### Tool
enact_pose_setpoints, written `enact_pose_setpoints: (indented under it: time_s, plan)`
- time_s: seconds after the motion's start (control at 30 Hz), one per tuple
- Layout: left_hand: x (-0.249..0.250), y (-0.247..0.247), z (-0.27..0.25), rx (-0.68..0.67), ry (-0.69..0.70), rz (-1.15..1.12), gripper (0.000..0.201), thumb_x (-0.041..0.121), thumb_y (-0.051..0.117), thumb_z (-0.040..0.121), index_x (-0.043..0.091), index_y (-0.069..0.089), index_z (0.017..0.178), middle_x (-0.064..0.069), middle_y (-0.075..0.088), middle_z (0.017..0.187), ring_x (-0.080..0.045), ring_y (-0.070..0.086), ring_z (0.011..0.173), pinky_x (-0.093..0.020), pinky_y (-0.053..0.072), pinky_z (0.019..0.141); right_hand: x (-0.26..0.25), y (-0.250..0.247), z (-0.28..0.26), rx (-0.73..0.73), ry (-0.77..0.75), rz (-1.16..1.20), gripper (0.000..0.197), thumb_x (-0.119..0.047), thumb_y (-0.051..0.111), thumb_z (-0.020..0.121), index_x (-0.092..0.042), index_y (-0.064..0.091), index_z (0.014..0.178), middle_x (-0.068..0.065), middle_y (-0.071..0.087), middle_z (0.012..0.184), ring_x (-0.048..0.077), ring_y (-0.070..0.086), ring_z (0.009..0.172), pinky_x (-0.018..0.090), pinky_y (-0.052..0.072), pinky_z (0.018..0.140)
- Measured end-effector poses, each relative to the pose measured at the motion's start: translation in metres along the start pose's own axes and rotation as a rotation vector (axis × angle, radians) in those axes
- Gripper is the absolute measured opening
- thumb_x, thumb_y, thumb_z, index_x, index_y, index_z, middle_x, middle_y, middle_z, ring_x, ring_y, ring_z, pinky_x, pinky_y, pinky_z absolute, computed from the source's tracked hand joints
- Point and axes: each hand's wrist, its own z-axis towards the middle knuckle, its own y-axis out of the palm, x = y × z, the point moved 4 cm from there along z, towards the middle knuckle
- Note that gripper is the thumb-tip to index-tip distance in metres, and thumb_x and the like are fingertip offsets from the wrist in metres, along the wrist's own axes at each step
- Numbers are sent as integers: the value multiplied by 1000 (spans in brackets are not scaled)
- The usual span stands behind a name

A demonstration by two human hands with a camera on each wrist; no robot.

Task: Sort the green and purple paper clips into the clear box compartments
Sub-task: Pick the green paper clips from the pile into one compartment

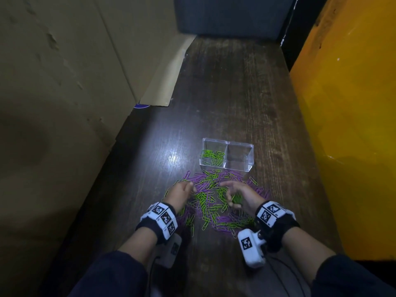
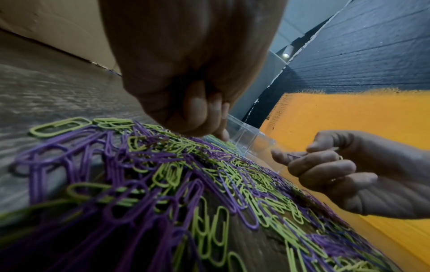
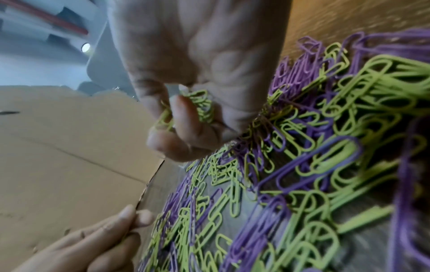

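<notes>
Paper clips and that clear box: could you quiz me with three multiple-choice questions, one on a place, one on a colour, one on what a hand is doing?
1. Where does the clear box stand relative to the pile?
A. Just beyond it
B. Under it
C. On the person's lap

2. What colour are the clips in the box?
A. Purple only
B. Green only
C. Both mixed

3. What is the right hand doing?
A. Lying flat on the table
B. Lifting the box
C. Holding a bunch of green clips

Answers:
1 A, the head view shows the box on the far side of the pile.
2 B, only green shows in the left compartment; the right one looks empty.
3 C, the right wrist view shows fingers curled round green clips.
</notes>
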Motion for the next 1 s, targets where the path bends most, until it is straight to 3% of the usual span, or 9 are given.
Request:
enact_pose_setpoints:
  time_s: [0.1,0.2,0.37,0.6,0.73,0.8,0.87,0.93,1.0]
  plan:
    - [0,2,2,-24,12,131,30,22,40,98,10,65,88,-2,55,72,-24,57,73,-24,35,66,3,-2,-1,-31,52,2,16,-12,41,95,-9,56,102,0,40,61,5,39,41,14,21,36]
    - [5,3,-1,-40,8,372,30,34,45,95,11,64,99,-10,65,89,-27,62,92,-26,40,72,8,-4,-3,-66,122,5,20,-24,44,96,-10,52,108,-2,40,64,6,33,48,18,18,46]
    - [16,3,-7,-18,44,595,24,39,54,89,21,61,104,-3,68,103,-22,62,99,-26,45,80,5,0,2,-53,101,-70,38,3,36,92,-3,42,130,2,46,66,2,36,38,12,20,32]
    - [42,9,-12,-5,201,426,28,41,51,90,34,57,117,1,69,100,-18,63,92,-23,44,74,1,13,-6,-215,59,-209,31,1,39,93,-7,51,120,1,46,65,0,33,34,12,17,32]
    - [41,13,-12,-83,230,520,22,47,52,88,36,63,103,3,70,96,-16,64,90,-29,49,77,1,15,-10,-210,6,-261,20,-4,44,95,1,53,112,3,58,67,-1,36,34,10,22,32]
    - [34,14,-10,-114,168,432,21,46,55,86,32,66,97,5,70,98,-16,63,91,-29,49,80,1,14,-10,-192,-27,-300,10,-6,48,94,-4,58,93,-2,63,56,-1,35,32,11,22,33]
    - [28,15,-9,-155,122,317,21,45,58,84,28,68,92,4,70,96,-15,63,90,-30,49,83,1,13,-8,-165,-47,-350,17,-11,52,92,-10,55,75,-4,60,45,-1,34,30,12,22,33]
    - [25,19,-7,-221,113,230,17,38,61,85,23,69,88,3,67,84,-15,61,82,-28,48,81,0,13,-7,-130,-52,-418,24,-16,55,91,-14,52,67,-6,54,37,-1,32,28,12,23,33]
    - [23,24,-7,-298,119,151,13,30,61,87,23,66,77,5,60,68,-13,54,72,-24,43,71,0,14,-5,-114,-55,-453,28,-18,56,91,-16,50,64,-7,49,35,-2,31,28,11,24,33]
